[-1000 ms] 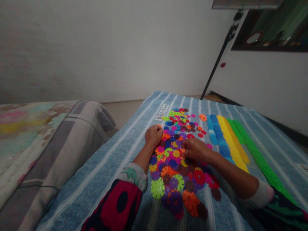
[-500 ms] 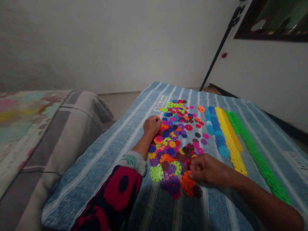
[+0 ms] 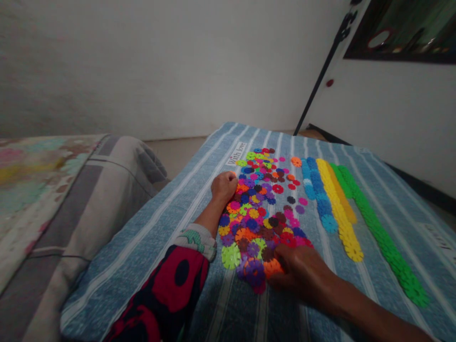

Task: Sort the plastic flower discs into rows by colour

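Observation:
A pile of flower-shaped plastic discs [image 3: 252, 223] in mixed colours lies spread over the striped blue cloth. At the pile's left edge rests my left hand [image 3: 223, 187], fingers curled closed; whatever they hold, if anything, is hidden. My right hand [image 3: 299, 268] is at the near right corner of the pile, its thumb and fingers closed about an orange disc [image 3: 273, 268]. A lime-green disc [image 3: 231, 256] and a purple disc [image 3: 254, 271] lie to the left of it.
Overlapping rows of blue discs [image 3: 323, 204], yellow discs [image 3: 338, 209] and green discs [image 3: 383, 237] run along the right of the striped cloth [image 3: 171, 209]. A cushioned seat or bed [image 3: 117, 190] stands left. Behind are a wall [image 3: 178, 61] and a black pole [image 3: 318, 88].
My right hand has shifted left and nearer, uncovering red and blue discs beyond it and covering the dark brown disc at the near edge. My left hand stays in place.

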A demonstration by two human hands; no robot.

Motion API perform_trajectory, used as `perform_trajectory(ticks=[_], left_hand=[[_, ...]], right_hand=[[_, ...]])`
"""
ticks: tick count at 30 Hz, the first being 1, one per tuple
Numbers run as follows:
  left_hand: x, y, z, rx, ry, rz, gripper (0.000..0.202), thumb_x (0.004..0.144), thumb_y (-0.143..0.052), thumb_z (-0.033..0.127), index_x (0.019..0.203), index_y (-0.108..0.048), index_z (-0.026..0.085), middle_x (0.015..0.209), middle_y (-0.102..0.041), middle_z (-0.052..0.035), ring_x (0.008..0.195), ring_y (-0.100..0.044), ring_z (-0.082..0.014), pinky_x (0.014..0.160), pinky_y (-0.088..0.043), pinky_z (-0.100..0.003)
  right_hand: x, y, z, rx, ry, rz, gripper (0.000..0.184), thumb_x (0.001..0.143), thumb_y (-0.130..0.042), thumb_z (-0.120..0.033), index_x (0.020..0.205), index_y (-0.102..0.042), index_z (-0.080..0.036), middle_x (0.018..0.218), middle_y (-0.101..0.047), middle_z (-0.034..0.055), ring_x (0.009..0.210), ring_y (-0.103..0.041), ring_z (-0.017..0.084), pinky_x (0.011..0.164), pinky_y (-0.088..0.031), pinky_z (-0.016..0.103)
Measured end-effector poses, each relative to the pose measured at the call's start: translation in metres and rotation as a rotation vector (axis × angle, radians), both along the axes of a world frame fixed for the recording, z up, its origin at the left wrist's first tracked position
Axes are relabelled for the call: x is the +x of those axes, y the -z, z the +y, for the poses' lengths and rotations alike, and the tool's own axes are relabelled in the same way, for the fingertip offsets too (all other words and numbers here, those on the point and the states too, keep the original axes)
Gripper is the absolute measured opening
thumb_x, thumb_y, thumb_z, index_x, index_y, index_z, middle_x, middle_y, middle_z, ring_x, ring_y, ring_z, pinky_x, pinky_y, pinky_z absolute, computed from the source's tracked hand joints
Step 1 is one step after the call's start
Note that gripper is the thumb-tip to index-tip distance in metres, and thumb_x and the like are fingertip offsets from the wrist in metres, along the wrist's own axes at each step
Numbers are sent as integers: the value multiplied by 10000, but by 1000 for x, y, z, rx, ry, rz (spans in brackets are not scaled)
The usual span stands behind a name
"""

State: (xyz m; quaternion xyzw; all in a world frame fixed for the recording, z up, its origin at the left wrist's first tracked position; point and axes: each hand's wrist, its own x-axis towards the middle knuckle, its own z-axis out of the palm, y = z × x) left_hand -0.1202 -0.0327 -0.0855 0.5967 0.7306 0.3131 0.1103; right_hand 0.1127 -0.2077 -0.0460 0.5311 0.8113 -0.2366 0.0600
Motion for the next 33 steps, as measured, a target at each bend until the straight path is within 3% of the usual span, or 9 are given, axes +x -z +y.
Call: perform_trajectory(ticks=[2, 7, 11, 14, 16, 18, 23, 28, 33], left_hand=[[0, 0, 0, -3, 2, 2, 228, 807, -539, 270, 845, -756, 210, 881, -748, -28, 832, -648, -182, 736, -450, -255], [0, -3, -1, -2, 19, 10, 233, 803, -537, 270, 840, -758, 203, 881, -744, -39, 831, -649, -190, 732, -449, -266], [0, -4, -1, -10, 13, 1, 229, 795, -539, 270, 833, -755, 204, 881, -741, -35, 813, -646, -187, 722, -442, -266], [-1, -2, -1, -10, 10, -4, 234, 793, -531, 274, 841, -751, 208, 866, -737, -27, 806, -642, -183, 712, -437, -263], [-1, -1, 0, -7, 10, -7, 242, 795, -523, 280, 844, -748, 209, 858, -736, -26, 804, -642, -182, 702, -434, -260], [-2, -1, 1, -5, 10, -4, 247, 797, -517, 289, 839, -747, 208, 859, -737, -28, 803, -643, -183, 695, -432, -259], [-5, -4, 0, -2, 10, 20, 243, 797, -512, 305, 812, -738, 215, 891, -747, -31, 824, -654, -190, 704, -435, -260], [-7, -8, -3, 1, 6, 23, 255, 798, -502, 318, 822, -739, 227, 880, -751, -28, 821, -657, -193, 710, -445, -262], [-8, -9, -2, -6, 6, 23, 255, 787, -505, 322, 823, -740, 228, 879, -749, -27, 837, -661, -196, 707, -447, -262]], right_hand=[[-2, 1, 0, 12, -2, -11, 233, 774, -667, -331, 972, -667, -207, 800, -686, 33, 664, -541, 144, 563, -189, 251], [-7, 2, 9, -58, 110, 77, 175, 697, -725, -272, 760, -578, -199, 668, -576, -30, 593, -450, 105, 536, -194, 246], [-5, 6, 16, -245, 243, 219, 307, 642, -747, -211, 612, -442, -203, 558, -448, -70, 541, -394, 88, 488, -204, 242], [3, 3, 20, -368, 262, 326, 260, 678, -709, -184, 609, -458, -202, 544, -449, -73, 527, -403, 85, 474, -231, 232], [9, -3, 25, -327, 236, 343, 246, 698, -696, -187, 616, -464, -199, 550, -446, -72, 536, -404, 84, 486, -240, 231], [16, -13, 29, -184, 196, 282, 238, 732, -683, -213, 628, -471, -195, 562, -454, -64, 551, -415, 87, 509, -233, 239], [20, -33, 27, 101, 40, -107, 106, 830, -619, -266, 754, -616, -193, 683, -627, 21, 635, -562, 143, 545, -189, 278], [9, -29, 18, 142, -44, -249, 161, 909, -555, -276, 987, -673, -200, 848, -739, 106, 757, -684, 217, 553, -213, 298], [11, -31, 16, 97, -127, -232, 194, 927, -494, -181, 994, -675, -190, 860, -755, 101, 734, -693, 202, 539, -201, 306]])
